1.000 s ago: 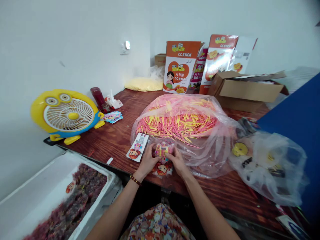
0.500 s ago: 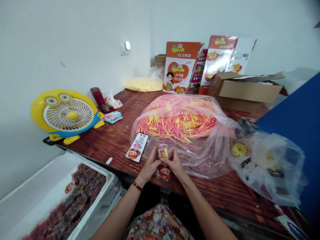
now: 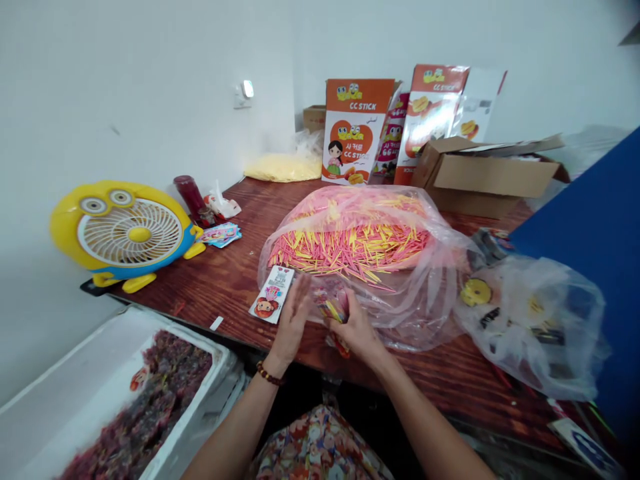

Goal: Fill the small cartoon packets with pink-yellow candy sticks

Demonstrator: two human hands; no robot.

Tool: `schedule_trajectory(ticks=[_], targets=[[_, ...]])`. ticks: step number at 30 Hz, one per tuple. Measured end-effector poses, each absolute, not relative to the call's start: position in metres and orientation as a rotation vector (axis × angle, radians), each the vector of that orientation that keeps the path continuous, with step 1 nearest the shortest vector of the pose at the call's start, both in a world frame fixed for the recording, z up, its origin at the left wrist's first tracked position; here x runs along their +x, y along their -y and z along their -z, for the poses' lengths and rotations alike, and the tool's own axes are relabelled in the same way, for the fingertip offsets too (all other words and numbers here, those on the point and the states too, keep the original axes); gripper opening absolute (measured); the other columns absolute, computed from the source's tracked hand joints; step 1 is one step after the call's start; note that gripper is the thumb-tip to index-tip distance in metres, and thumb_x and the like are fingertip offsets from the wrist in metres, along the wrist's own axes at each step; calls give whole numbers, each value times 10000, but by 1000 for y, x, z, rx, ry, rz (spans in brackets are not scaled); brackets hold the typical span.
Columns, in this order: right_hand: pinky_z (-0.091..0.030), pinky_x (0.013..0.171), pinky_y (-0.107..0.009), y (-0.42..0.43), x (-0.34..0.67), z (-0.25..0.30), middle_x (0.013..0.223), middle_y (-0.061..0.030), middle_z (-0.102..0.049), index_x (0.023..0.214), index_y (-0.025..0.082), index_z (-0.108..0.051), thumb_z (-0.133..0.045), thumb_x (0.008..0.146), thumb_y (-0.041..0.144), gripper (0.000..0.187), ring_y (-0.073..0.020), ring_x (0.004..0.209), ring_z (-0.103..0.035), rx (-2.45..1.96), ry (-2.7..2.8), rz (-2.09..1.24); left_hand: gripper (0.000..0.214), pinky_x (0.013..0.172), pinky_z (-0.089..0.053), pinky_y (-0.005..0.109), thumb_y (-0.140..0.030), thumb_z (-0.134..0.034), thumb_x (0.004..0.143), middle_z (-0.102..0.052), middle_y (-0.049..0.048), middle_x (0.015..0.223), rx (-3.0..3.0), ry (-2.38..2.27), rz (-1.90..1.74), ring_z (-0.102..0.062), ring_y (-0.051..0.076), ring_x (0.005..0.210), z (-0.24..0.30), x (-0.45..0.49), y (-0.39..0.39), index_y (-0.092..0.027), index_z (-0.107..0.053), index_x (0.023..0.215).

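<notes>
My right hand (image 3: 357,330) is closed round a small clear plastic packet (image 3: 331,303) with pink and yellow sticks and a printed picture. Apart from it on the left, my left hand (image 3: 294,319) is open with its fingers stretched out, beside a stack of printed cards (image 3: 271,295) on the table. Just beyond both hands lies a large clear pink plastic bag (image 3: 445,293), opened to show a heap of thin pink and yellow sticks (image 3: 345,247). Its near edge spreads under and around my right hand.
A yellow minion-shaped fan (image 3: 135,233) stands at the left. Below it, a white foam box (image 3: 100,373) holds many dark red packets. Printed cartons (image 3: 356,133) and an open cardboard box (image 3: 490,180) stand at the back. A clear plastic bag (image 3: 545,327) lies at the right.
My left hand has let go of the packet and moved left, its fingers opening. The packet has tilted in my right hand. The view has shifted slightly.
</notes>
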State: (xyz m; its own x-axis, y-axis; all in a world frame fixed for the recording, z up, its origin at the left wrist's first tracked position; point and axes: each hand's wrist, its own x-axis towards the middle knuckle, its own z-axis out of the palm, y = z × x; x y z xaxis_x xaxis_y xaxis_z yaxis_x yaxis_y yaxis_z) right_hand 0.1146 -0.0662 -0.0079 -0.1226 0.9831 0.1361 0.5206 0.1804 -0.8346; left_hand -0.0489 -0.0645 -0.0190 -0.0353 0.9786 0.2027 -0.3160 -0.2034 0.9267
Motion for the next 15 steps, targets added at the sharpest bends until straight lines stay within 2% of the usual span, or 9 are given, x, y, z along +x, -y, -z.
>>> schedule_trajectory(ticks=[2,5,10,15], targets=[[-468,844,-334,69,123,-9,1071,-44,-657,1317,217,-438,-599,737,204,602,-217,932,-627,-1431,2018,-780,527,1226,-237,398,-482,-561,926,-466,59,1532,1143,-896,-1545,-364,241,1451,14,-58,64,-274,-523,1409],[-452,873,-357,71,124,-20,1178,-100,-649,1312,203,-461,-588,729,143,600,-262,1038,-627,-1459,2387,-706,517,1208,-278,424,-544,-541,919,-565,95,1443,1145,-887,-1419,-445,264,1400,22,-62,65,-227,-618,1319],[-440,939,-424,69,104,-12,1291,-185,-581,1375,130,-425,-661,700,149,716,-333,1186,-559,-1577,2694,-528,608,1167,-329,473,-612,-525,899,-630,131,1362,954,-1000,-1351,-539,278,1317,63,-62,67,-208,-587,1349],[-455,915,-403,67,102,-15,1259,-162,-583,1348,147,-438,-721,693,211,717,-323,1135,-583,-1620,2740,-482,624,1202,-271,443,-615,-466,928,-583,96,1426,945,-986,-1410,-459,245,1390,71,-65,68,-258,-485,1440]])
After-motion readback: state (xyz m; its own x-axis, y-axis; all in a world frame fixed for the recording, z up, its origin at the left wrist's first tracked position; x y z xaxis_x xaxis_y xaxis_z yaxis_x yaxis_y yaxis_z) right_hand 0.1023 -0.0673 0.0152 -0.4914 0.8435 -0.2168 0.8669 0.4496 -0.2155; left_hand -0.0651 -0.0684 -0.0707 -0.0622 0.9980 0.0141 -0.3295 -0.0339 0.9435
